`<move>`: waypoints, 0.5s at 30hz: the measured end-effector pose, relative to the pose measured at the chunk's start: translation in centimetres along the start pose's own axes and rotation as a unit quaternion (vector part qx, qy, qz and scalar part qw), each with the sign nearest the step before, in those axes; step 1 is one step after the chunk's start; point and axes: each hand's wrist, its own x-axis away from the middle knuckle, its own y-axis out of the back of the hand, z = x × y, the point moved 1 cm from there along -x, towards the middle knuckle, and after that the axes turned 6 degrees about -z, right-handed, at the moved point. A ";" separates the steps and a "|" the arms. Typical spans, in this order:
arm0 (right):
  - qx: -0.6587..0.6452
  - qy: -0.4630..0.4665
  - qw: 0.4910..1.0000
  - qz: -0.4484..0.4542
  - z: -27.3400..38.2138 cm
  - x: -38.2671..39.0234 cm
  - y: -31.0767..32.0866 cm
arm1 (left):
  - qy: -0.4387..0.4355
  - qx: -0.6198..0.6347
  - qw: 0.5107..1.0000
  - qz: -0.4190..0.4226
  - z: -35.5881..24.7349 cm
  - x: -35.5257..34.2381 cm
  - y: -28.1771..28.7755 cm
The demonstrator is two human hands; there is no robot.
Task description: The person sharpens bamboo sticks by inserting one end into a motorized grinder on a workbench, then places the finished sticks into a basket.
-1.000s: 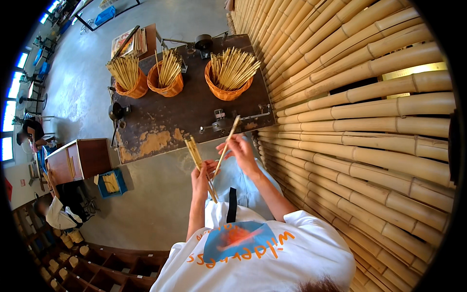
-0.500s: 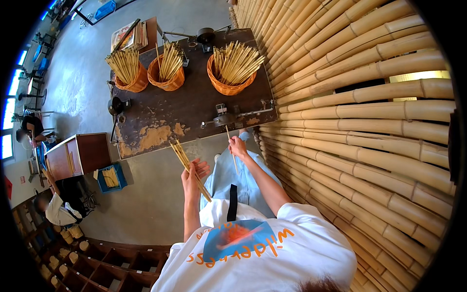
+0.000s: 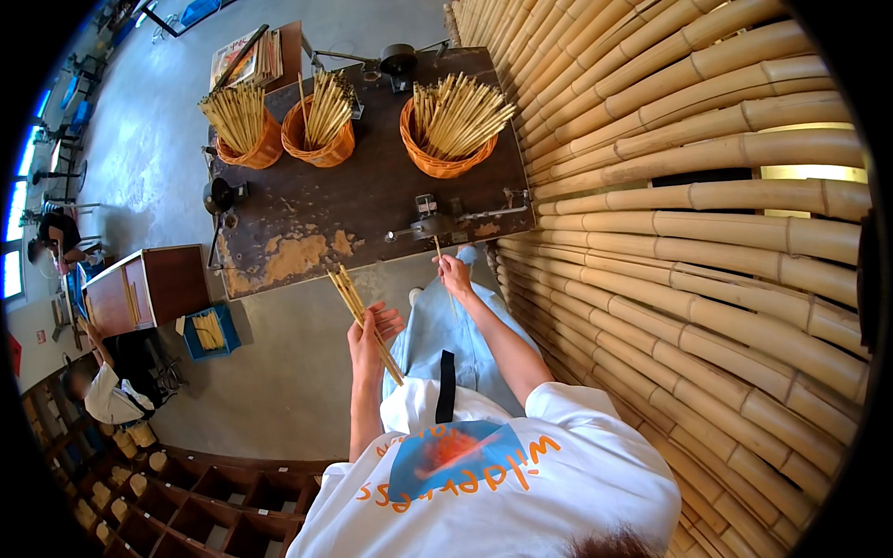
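My left hand is closed around several thin bamboo sticks, held in a slanting bundle over the floor in front of my lap, its fingers partly apart. In my right hand a single bamboo stick is pinched. Its far end reaches a dark round clamp-like device on the near right edge of the table; whether the tip sits inside cannot be made out. The stick's lower end hangs over my light blue trousers.
The worn dark table carries three wicker baskets of bamboo sticks and more dark devices. A bamboo pole wall runs along the right. A blue crate and two people are at left; wooden cubbyholes stand lower left.
My right hand has moved slightly away from me, toward the device, with its stick. My left hand and its bundle have barely moved. The view has shifted a little.
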 end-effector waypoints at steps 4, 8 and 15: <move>0.012 0.038 0.999 -0.008 -1.1 -0.6 0.4 | 0.001 -0.003 1.000 0.003 -0.3 -0.6 -0.7; 0.007 0.031 1.000 -0.003 -1.2 -0.4 0.4 | 0.001 -0.004 1.000 0.006 -0.3 -1.3 -1.4; 0.000 0.013 1.000 0.012 -1.3 -0.4 0.6 | -0.019 0.013 1.000 0.007 -2.0 -1.9 -3.1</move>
